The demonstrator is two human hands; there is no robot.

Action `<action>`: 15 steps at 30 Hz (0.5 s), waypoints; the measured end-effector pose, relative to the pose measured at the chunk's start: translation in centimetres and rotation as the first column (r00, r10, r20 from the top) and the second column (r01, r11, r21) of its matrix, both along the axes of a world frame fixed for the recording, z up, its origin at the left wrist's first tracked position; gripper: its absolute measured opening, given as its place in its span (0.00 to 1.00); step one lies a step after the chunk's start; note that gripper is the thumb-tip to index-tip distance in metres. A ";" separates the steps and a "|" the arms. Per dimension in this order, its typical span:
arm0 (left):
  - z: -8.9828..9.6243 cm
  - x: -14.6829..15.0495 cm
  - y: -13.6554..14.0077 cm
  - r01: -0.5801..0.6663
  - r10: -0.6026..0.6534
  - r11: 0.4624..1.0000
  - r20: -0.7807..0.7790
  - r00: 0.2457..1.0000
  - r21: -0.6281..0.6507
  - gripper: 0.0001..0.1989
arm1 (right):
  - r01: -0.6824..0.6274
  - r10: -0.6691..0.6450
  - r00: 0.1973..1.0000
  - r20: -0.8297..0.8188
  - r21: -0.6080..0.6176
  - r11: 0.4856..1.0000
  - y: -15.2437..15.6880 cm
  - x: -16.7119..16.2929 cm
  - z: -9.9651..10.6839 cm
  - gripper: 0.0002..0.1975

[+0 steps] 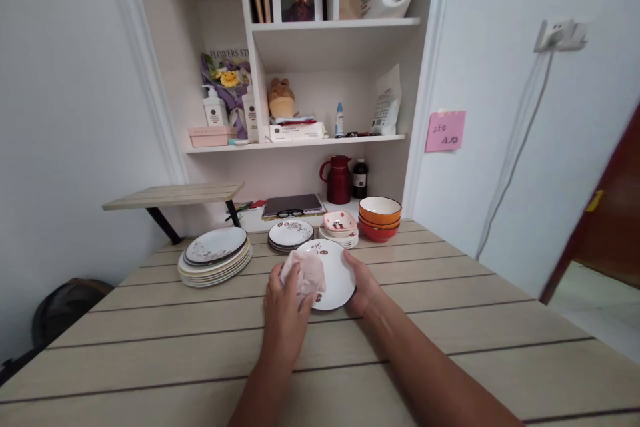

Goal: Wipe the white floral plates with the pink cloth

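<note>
A white plate (339, 277) with small brown printed motifs is tilted up above the wooden table (210, 337). My right hand (364, 285) grips its right edge, the fingers hidden behind it. A pale pink cloth (306, 272) is in my left hand (286, 297), pressed against the left part of the plate's face. Just behind the plate are a stack of dark-rimmed floral plates (291, 233) and a pile of small dishes topped by a pink-rimmed square bowl (340, 222).
A tall stack of larger plates (216, 247) stands on the left, near a small raised wooden shelf (175, 195). Orange and red bowls (380, 217) are stacked at the back right. Behind them are a dark red jug (339, 180), a dark bottle (360, 178) and a dark flat folder (293, 205).
</note>
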State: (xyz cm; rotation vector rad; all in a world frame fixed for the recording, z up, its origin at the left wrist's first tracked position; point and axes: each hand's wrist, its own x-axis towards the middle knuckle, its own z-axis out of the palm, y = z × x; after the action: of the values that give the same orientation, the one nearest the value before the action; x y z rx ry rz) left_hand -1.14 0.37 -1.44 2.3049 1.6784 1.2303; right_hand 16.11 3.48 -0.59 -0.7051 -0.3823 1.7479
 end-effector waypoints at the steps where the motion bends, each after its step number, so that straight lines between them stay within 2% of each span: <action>1: -0.2 0.0 0.1 0.039 -0.039 0.999 -0.004 0.999 0.013 0.21 | 0.026 -0.026 1.000 0.000 0.003 1.000 0.1 0.3 0.0 0.29; 3: -0.4 0.0 0.2 0.125 -0.124 0.992 -0.054 0.991 0.016 0.20 | 0.049 -0.049 0.999 0.000 0.012 0.999 0.3 0.8 0.0 0.29; 5: -0.3 0.2 0.0 0.188 -0.185 0.982 -0.124 0.975 0.013 0.22 | 0.032 -0.032 0.999 -0.004 0.017 0.999 0.3 1.0 -0.1 0.29; 10: 0.7 1.0 -1.2 0.297 -0.285 0.955 -0.221 0.933 0.022 0.23 | -0.111 0.111 0.994 -0.024 -0.003 0.994 -0.1 0.1 -0.1 0.30; 15: 1.6 1.1 -1.8 0.311 -0.299 0.950 -0.254 0.920 0.010 0.20 | -0.247 0.247 0.969 0.021 0.002 0.969 -0.9 -1.7 -0.1 0.24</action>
State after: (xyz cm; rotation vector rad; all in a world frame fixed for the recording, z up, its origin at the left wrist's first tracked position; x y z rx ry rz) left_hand 0.01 -1.43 0.17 2.7181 1.2814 0.9638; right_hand 14.42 2.54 -0.69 -0.6958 -0.5058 1.9744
